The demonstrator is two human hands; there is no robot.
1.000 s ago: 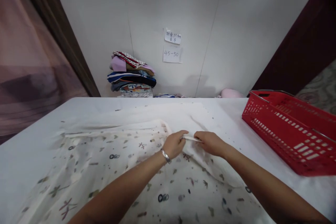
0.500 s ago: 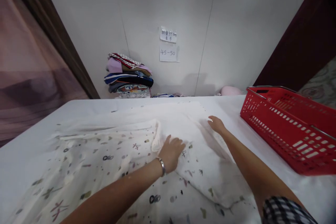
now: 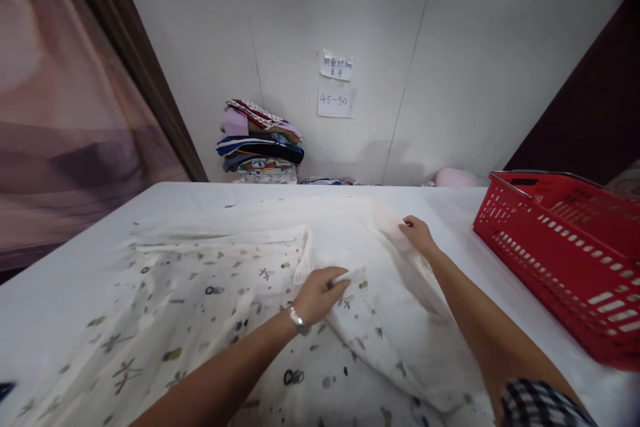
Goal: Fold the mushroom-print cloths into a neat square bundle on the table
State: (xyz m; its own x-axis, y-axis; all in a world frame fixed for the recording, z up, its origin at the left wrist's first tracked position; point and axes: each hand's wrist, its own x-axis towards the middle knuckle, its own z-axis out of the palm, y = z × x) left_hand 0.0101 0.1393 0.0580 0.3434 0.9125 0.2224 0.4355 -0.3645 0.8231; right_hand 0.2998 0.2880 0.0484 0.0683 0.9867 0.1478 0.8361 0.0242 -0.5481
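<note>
A thin white cloth (image 3: 240, 327) printed with small leaves, twigs and rings lies spread before me, with its right part turned over so that a plain side shows. My left hand (image 3: 321, 292), with a silver bracelet at the wrist, is over the middle of the cloth near the folded-back edge. Its thumb and index finger are apart, with nothing visible between them. At the cloth's right edge, my right hand (image 3: 419, 235) pinches the fabric between thumb and fingers, lifting it slightly into creases.
The cloth rests on a white-covered table (image 3: 125, 213). A red plastic basket (image 3: 550, 253) stands on the right. Folded fabrics (image 3: 263, 143) are stacked by the wall behind, near a pink rounded thing (image 3: 457, 177). Two paper notes (image 3: 336, 101) hang on the wall. A curtain (image 3: 75, 113) hangs at left.
My left hand has turned, its fingers now pointing right with thumb and index apart. My right hand has closed on the cloth's right edge. The view has shifted slightly left.
</note>
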